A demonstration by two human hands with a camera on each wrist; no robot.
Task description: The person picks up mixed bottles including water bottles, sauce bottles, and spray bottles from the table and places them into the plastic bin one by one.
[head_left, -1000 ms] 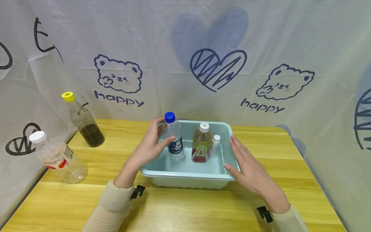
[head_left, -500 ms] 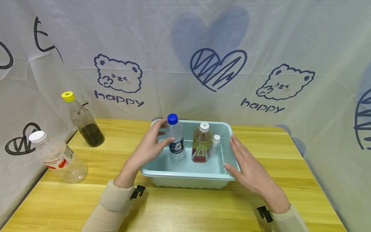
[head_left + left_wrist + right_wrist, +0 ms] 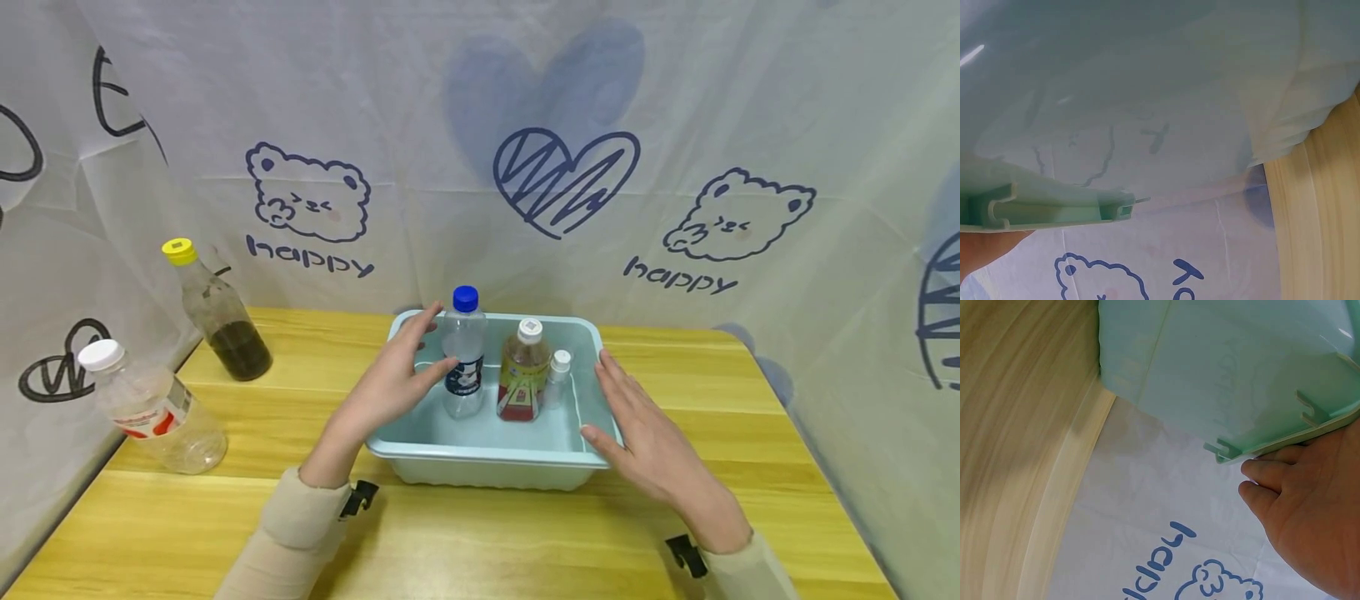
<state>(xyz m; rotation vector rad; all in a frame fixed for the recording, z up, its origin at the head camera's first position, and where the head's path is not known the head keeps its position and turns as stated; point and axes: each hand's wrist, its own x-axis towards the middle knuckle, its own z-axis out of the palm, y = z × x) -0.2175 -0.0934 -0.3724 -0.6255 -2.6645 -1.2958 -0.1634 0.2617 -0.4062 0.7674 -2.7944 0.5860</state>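
Note:
A light blue plastic basin stands on the wooden table. Inside it, a clear bottle with a blue cap is upright at the left, beside a white-capped bottle with a yellow-green label and reddish liquid. A small clear white-capped bottle stands to the right of that one. My left hand is over the basin's left rim, fingers extended and spread, thumb close to the blue-capped bottle's label; whether it touches is unclear. My right hand rests with straight fingers against the basin's right rim.
On the table's left side stand a bottle of dark liquid with a yellow cap and a large clear bottle with a white cap. A printed cloth hangs behind and beside the wooden table.
The blue-capped bottle has shifted right inside the basin, away from my left fingers. The left hand has spread a little wider. My right hand has stayed at the rim.

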